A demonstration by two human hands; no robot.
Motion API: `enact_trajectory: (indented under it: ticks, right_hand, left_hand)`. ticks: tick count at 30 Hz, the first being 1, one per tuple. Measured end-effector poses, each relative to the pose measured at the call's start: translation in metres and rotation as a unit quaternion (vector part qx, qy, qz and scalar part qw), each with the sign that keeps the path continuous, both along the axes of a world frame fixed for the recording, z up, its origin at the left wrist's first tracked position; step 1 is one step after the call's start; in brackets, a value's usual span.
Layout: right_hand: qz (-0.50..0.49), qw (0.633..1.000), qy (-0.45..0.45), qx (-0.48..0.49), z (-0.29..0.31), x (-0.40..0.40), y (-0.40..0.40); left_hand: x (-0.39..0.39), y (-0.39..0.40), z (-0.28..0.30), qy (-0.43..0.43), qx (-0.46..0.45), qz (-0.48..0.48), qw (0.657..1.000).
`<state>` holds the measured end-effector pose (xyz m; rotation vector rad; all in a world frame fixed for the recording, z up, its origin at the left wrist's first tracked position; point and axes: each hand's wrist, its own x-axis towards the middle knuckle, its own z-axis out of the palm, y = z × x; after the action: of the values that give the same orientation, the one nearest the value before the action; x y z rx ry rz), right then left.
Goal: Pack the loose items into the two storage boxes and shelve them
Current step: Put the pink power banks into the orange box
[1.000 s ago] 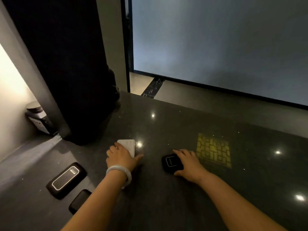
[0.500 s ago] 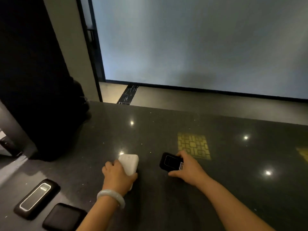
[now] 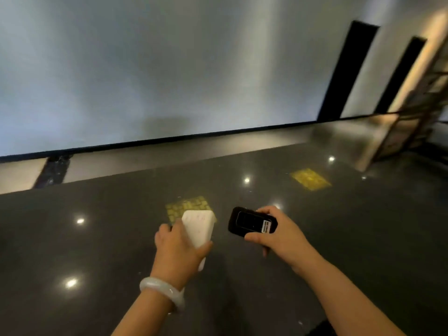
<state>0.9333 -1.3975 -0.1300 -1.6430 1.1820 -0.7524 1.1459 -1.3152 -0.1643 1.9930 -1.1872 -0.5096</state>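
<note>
My left hand (image 3: 175,248) grips a white rectangular power bank (image 3: 199,226), lifted off the dark glossy counter (image 3: 97,251), with a pale bangle on that wrist. A little to the right, my right hand (image 3: 278,235) holds a small black device (image 3: 247,221) with a white label at one end, fingers curled round its right side. Both items are in the air just above the counter, side by side and apart. No storage box is in view.
The counter's far edge runs from left to upper right, with floor and a pale grey wall behind. A metal-framed shelf unit (image 3: 412,112) stands at the far right. Two yellow patterned reflections and light spots lie on the counter.
Both hands have lifted their items off the counter. The view has swung right: the dark pillar and the black items at the left have left the frame, and the shelf unit has appeared.
</note>
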Motion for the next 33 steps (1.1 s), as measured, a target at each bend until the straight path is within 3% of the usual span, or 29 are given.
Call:
enact_trajectory:
  ticks: [7,13,17,26,33]
  right_hand:
    - [-0.156,0.982,-0.102,0.029,0.013,-0.191,0.03]
    - [-0.301,0.949,-0.089,0.022,-0.001,-0.321,0.082]
    - [-0.388,0.921,-0.02,-0.004,-0.011,-0.387,0.106]
    - [-0.463,0.879,0.114,-0.004,-0.043,-0.467,0.099]
    - [-0.47,0.875,0.098,-0.067,-0.053,-0.477,0.078]
  left_hand:
    - [-0.165,-0.026,0.009,0.001,-0.013,-0.162,0.987]
    - [-0.288,-0.032,0.011,-0.013,0.008,-0.291,0.957]
    - [-0.358,-0.022,0.013,-0.017,-0.01,-0.346,0.938]
    - [-0.437,-0.007,0.007,-0.039,-0.003,-0.39,0.92]
    - [-0.444,-0.004,-0.01,-0.06,0.014,-0.374,0.926]
